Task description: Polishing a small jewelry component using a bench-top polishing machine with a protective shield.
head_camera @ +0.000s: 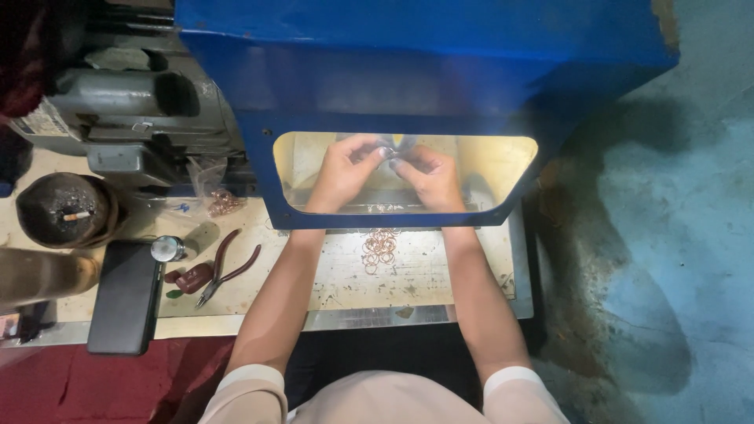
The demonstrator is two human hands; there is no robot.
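Both my hands reach under a blue machine hood (pixel 408 71) and show through its clear yellowish window (pixel 503 169). My left hand (pixel 342 173) and my right hand (pixel 430 179) meet at the fingertips, pinching a small metal ring (pixel 386 153) together. A pile of several copper-coloured rings (pixel 379 247) lies on the worn metal bench (pixel 440 275) between my forearms, just outside the window.
Red-handled pliers (pixel 228 267) lie left of my left arm, beside a black phone (pixel 124 297) and a small round silver object (pixel 166 249). A plastic bag of copper rings (pixel 220 200) and a dark ashtray bowl (pixel 67 210) sit farther left. Grey machinery (pixel 141 110) stands behind.
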